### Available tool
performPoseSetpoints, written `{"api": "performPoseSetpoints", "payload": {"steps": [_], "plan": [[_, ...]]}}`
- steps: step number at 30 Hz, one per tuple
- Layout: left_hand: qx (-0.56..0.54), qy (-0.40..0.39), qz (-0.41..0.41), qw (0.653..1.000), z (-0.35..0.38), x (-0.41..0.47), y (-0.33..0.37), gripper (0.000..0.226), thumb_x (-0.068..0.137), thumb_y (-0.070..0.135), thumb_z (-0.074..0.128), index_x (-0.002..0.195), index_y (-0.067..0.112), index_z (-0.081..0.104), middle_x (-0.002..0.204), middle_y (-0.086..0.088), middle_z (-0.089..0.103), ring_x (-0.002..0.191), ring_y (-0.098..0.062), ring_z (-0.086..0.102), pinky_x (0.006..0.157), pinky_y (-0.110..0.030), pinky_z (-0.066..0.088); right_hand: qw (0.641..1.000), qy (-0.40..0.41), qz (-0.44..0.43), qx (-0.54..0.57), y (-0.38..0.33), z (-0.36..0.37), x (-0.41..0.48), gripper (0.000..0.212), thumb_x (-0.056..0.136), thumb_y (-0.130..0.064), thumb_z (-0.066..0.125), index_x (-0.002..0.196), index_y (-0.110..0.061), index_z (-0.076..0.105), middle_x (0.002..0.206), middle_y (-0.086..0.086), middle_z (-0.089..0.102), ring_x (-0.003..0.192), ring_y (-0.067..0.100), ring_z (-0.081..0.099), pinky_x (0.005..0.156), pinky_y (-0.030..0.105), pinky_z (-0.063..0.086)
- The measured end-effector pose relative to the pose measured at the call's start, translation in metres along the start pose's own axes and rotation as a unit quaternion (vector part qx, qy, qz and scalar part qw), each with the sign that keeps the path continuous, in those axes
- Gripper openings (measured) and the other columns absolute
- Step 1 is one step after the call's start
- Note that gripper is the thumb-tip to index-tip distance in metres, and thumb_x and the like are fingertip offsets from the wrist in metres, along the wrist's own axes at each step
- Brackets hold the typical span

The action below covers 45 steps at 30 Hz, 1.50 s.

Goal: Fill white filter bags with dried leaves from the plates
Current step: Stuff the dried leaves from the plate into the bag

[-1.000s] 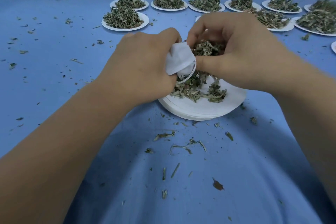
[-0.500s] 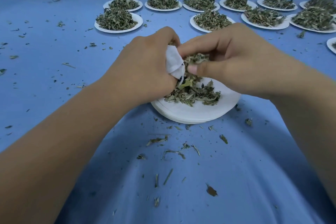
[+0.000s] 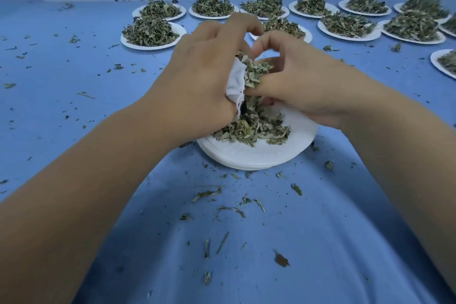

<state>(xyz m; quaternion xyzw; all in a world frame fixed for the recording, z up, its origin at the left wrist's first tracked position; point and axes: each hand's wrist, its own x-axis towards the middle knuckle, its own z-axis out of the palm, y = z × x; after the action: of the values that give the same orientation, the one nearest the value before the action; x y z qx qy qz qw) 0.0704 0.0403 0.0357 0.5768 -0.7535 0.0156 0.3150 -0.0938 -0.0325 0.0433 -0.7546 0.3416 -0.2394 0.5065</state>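
Left hand gripping filter bag, right hand pinching dried leaves at its mouth

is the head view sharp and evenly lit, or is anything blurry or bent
Head view: soft bluish light, no glare; dim shadow on the blue cloth between the forearms, which look stretched toward the corners; left hand, filter bag and dried leaves fairly sharp; far right plates smeared.

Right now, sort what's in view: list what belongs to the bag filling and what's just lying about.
In the job: left hand gripping white filter bag; right hand pinching dried leaves; near plate stack; leaf plates behind.
Lying about: leaf scraps; blue tablecloth.
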Motion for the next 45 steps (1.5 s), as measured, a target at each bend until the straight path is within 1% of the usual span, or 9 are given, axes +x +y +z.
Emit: {"api": "performPoseSetpoints", "payload": {"steps": [3, 7, 12, 16, 20, 28, 34, 40, 45], "plan": [[-0.019, 0.029, 0.024, 0.999, 0.002, -0.002, 0.002, 0.072, 0.064, 0.009, 0.054, 0.135, 0.024, 0.05, 0.126, 0.009, 0.049, 0.118, -0.008, 0.039, 0.098, -0.023, 0.039, 0.999, -0.029, -0.02, 0.039, -0.004, 0.002, 0.0, 0.07, 0.069, -0.009, 0.075, 0.135, -0.016, 0.051, 0.129, 0.036, 0.053, 0.079, 0.027, 0.054, 0.083, 0.058, 0.053], [0.032, 0.024, 0.069, 0.997, 0.002, -0.001, 0.0, 0.076, 0.064, 0.011, 0.068, 0.138, 0.016, 0.049, 0.151, -0.001, 0.04, 0.139, -0.027, 0.034, 0.106, -0.055, 0.036, 0.997, -0.036, -0.031, 0.058, -0.006, 0.004, 0.001, 0.066, 0.068, -0.005, 0.073, 0.132, -0.011, 0.056, 0.135, 0.046, 0.041, 0.077, 0.036, 0.051, 0.082, 0.052, 0.049], [-0.007, -0.021, 0.006, 1.0, -0.008, -0.012, -0.008, 0.086, 0.072, 0.025, 0.07, 0.15, 0.023, 0.034, 0.164, 0.002, 0.017, 0.15, -0.023, 0.02, 0.113, -0.047, 0.029, 0.997, 0.027, -0.062, 0.031, 0.0, 0.006, 0.004, 0.045, 0.069, -0.004, 0.067, 0.113, -0.012, 0.069, 0.108, 0.019, 0.072, 0.086, 0.021, 0.069, 0.076, 0.037, 0.056], [-0.148, 0.031, -0.118, 0.981, -0.014, -0.027, -0.005, 0.054, 0.073, 0.036, 0.052, 0.127, 0.042, 0.051, 0.13, 0.023, 0.047, 0.114, 0.004, 0.05, 0.087, -0.02, 0.046, 0.995, 0.076, -0.055, -0.039, 0.006, 0.005, 0.01, 0.04, 0.077, -0.007, 0.072, 0.113, -0.025, 0.07, 0.118, 0.009, 0.067, 0.09, 0.0, 0.062, 0.071, 0.031, 0.054], [-0.179, 0.119, -0.174, 0.961, -0.011, -0.022, -0.003, 0.009, 0.08, 0.038, 0.065, 0.089, 0.036, 0.061, 0.092, 0.014, 0.061, 0.074, -0.002, 0.06, 0.064, -0.018, 0.046, 0.991, 0.093, -0.076, -0.053, 0.004, 0.009, 0.01, 0.034, 0.081, -0.008, 0.071, 0.108, -0.028, 0.067, 0.112, 0.007, 0.066, 0.084, 0.0, 0.064, 0.062, 0.028, 0.056], [-0.212, 0.145, -0.18, 0.95, -0.001, -0.019, -0.001, 0.011, 0.08, 0.034, 0.075, 0.083, 0.026, 0.067, 0.078, 0.003, 0.071, 0.072, -0.02, 0.071, 0.075, -0.044, 0.061, 0.984, 0.117, -0.094, -0.098, 0.001, 0.014, 0.008, 0.027, 0.081, -0.008, 0.073, 0.101, -0.025, 0.068, 0.094, 0.011, 0.069, 0.061, 0.014, 0.058, 0.058, 0.042, 0.054], [-0.279, 0.159, -0.157, 0.934, -0.007, -0.02, -0.001, 0.008, 0.088, 0.005, 0.075, 0.085, 0.01, 0.07, 0.073, -0.006, 0.07, 0.061, -0.011, 0.069, 0.062, -0.025, 0.058, 0.965, 0.176, -0.095, -0.168, -0.004, 0.017, 0.012, 0.017, 0.074, -0.015, 0.072, 0.084, -0.027, 0.063, 0.075, 0.003, 0.063, 0.057, 0.005, 0.051, 0.056, 0.022, 0.046], [-0.292, 0.127, -0.145, 0.937, -0.008, -0.023, 0.006, 0.014, 0.086, 0.005, 0.077, 0.082, 0.016, 0.069, 0.073, -0.003, 0.07, 0.067, -0.027, 0.07, 0.069, -0.038, 0.062, 0.921, 0.18, -0.084, -0.336, -0.012, 0.023, 0.02, 0.022, 0.074, -0.006, 0.062, 0.086, -0.021, 0.052, 0.069, -0.007, 0.05, 0.062, 0.011, 0.041, 0.053, 0.031, 0.033], [-0.266, 0.144, -0.203, 0.931, -0.006, -0.024, -0.005, 0.012, 0.088, 0.01, 0.076, 0.083, 0.018, 0.069, 0.076, -0.003, 0.071, 0.066, -0.018, 0.072, 0.07, -0.041, 0.062, 0.951, 0.164, -0.069, -0.254, -0.016, 0.021, 0.013, 0.024, 0.078, -0.022, 0.074, 0.094, -0.023, 0.056, 0.082, -0.005, 0.06, 0.055, 0.005, 0.056, 0.045, 0.024, 0.043]]}}
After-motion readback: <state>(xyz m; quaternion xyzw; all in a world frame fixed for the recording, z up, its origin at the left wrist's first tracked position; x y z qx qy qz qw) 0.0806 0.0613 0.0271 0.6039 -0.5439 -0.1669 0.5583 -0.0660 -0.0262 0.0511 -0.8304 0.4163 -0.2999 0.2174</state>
